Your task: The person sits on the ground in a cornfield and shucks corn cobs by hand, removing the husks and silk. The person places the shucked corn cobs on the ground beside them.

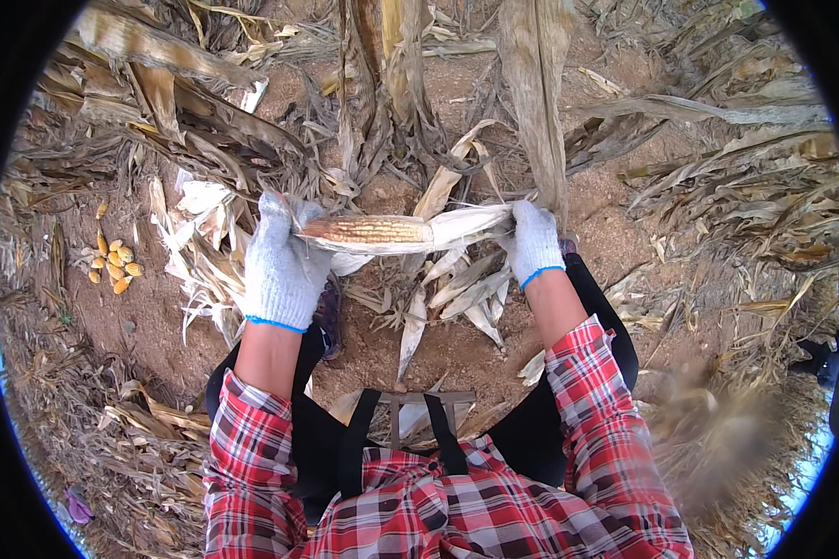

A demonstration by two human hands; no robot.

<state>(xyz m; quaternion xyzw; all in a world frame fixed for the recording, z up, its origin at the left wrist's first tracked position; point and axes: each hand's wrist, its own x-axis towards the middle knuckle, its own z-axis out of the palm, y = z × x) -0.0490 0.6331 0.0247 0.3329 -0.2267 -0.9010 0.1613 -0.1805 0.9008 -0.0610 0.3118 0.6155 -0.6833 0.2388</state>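
Observation:
A half-husked ear of corn [368,230] lies level between my hands, its dull orange kernels bare toward the left. Pale dry husk [466,226] still wraps its right part, and a strip runs along its lower side. My left hand [284,265], in a white knit glove with a blue cuff, is closed round the ear's left end; the tip is hidden. Gloved the same way, my right hand [536,244] is closed on the husk at the other end. Loose pale husks [471,289] lie on the soil below the ear.
To the left, several husked yellow cobs [116,258] lie on brown soil. A heap of stripped husks [205,252] sits beside my left hand. Dry cornstalks [536,93] stand ahead, and withered leaves [746,177] spread at the right. My bent legs [597,326] flank the work spot.

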